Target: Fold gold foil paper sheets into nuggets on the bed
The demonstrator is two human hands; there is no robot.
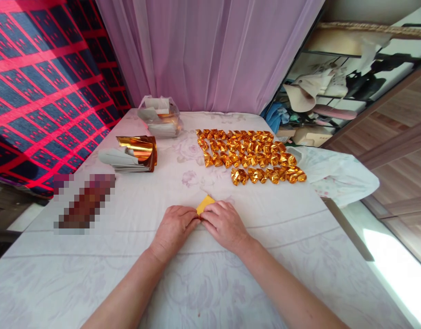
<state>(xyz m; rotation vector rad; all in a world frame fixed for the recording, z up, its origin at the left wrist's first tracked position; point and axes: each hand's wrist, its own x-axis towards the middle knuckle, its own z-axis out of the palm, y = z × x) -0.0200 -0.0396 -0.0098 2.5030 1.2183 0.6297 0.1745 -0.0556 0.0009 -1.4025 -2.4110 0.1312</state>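
Observation:
Both hands meet over a small piece of gold foil paper [205,203] near the middle of the table. My left hand [176,226] pinches its lower left edge, fingers closed. My right hand [227,224] covers its right side, with the fingers bent and pressed together on it. Only the paper's upper part shows, flat and yellow-gold; the rest is hidden under the fingers. Beyond the hands, several folded gold foil pieces [249,157] stand in rows. To the left lies a stack of gold and grey foil sheets [138,153], curled over at one side.
A clear plastic bag [160,119] with more sheets sits at the table's back left. A blurred dark red patch [88,201] lies at left. A white plastic bag [343,176] hangs by the right edge. A purple curtain [210,55] closes the back; a shelf with shoes [320,87] stands right.

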